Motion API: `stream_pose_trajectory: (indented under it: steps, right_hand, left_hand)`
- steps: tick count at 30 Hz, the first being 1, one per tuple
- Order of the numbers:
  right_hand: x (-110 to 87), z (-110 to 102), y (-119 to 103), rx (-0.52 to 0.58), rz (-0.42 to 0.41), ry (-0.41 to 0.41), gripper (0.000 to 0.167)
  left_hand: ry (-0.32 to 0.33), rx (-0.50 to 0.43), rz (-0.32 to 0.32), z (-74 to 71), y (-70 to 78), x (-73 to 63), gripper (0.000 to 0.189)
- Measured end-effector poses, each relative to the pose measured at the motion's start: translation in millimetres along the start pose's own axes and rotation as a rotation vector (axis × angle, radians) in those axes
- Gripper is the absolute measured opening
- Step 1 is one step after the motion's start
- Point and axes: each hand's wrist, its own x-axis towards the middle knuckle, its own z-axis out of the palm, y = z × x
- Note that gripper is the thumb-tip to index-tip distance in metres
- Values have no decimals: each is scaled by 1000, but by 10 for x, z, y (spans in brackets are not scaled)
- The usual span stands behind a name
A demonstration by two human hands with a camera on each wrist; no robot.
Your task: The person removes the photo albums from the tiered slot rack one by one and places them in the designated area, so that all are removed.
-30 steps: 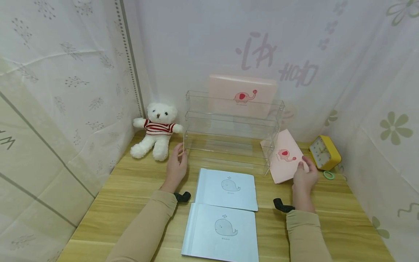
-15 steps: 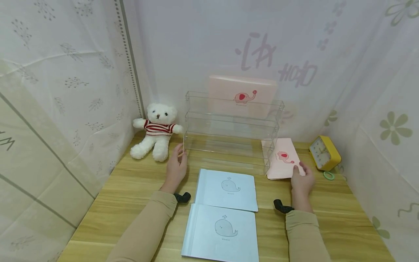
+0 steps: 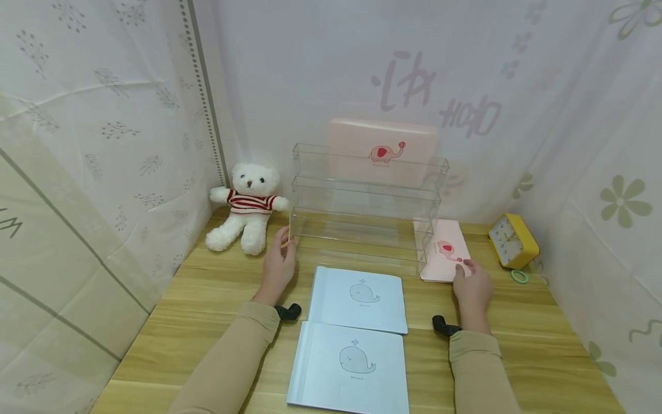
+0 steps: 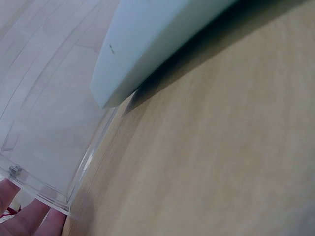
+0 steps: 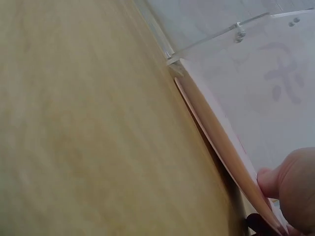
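Observation:
My right hand (image 3: 473, 290) pinches the lower right corner of a pink book (image 3: 447, 244) with an elephant on its cover. The book's left side overlaps the right end of a clear acrylic rack (image 3: 362, 238) with several tiers. In the right wrist view, the thumb lies on the cover and the book's far end is right at the rack's corner (image 5: 172, 60). My left hand (image 3: 279, 261) touches the rack's left side panel; its fingers (image 4: 29, 216) show against the outer face in the left wrist view. Another pink elephant book (image 3: 383, 152) stands in the top tier.
Two pale blue whale books, an upper one (image 3: 357, 299) and a nearer one (image 3: 351, 365), lie flat in front of the rack. A white teddy bear (image 3: 250, 201) sits on its left. A yellow alarm clock (image 3: 519, 241) and a green ring (image 3: 519, 277) are at the right.
My right hand has moved left with the pink book, lowering its raised top edge and turning it more upright in the head view. The left hand has stayed at the rack.

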Motion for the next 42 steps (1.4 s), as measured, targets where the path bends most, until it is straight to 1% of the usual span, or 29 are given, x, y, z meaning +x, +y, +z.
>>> stream_pose_trajectory:
  steps: [4,7,11,16,20,24,26,27,29,31,34,36,38,39,41,42]
  right_hand:
    - [-41,-6,-42,-65,-12,2,43]
    - [-61,-8,-59,-90,-20,6,42]
    - [-71,-7,-60,-101,-24,12,41]
    - [-59,2,-62,-108,-18,-1,44]
    - [-88,11,-79,-113,-10,-19,48]
    - [-119,17,-141,-133,16,-58,57]
    - [-143,19,-185,-124,24,-53,61]
    - [-156,22,-210,-102,16,-33,61]
    - [-187,28,-266,-39,-21,33,59]
    - [-220,30,-349,69,-84,122,53]
    - [-236,-1,-527,253,-215,253,43]
    - [-227,-58,-694,367,-300,316,39]
    - [-194,-138,-887,443,-390,362,37]
    - [-178,-187,-993,468,-432,373,37]
    - [-145,-287,-1221,501,-500,377,38]
    - [-135,-335,-1333,505,-525,365,39]
  left_hand:
    - [2,6,10,3,-7,0,47]
    - [-2,5,14,3,-5,1,48]
    - [-2,7,17,7,-13,8,48]
    - [-1,11,15,8,-8,8,47]
    - [-1,4,11,-5,6,5,48]
    - [9,5,9,-21,24,11,47]
    - [9,9,8,-25,32,12,47]
    - [7,10,6,-25,38,10,47]
    - [3,8,2,-22,43,4,48]
    - [-1,5,-2,-16,46,-4,48]
    - [-6,6,-1,-2,34,-9,48]
    - [-11,3,-2,8,26,-9,48]
    - [-12,-9,-5,13,20,-7,49]
    - [-12,-18,-10,13,22,-8,49]
    - [-11,-30,-18,5,26,-13,48]
    - [-9,-35,-22,-1,28,-16,48]
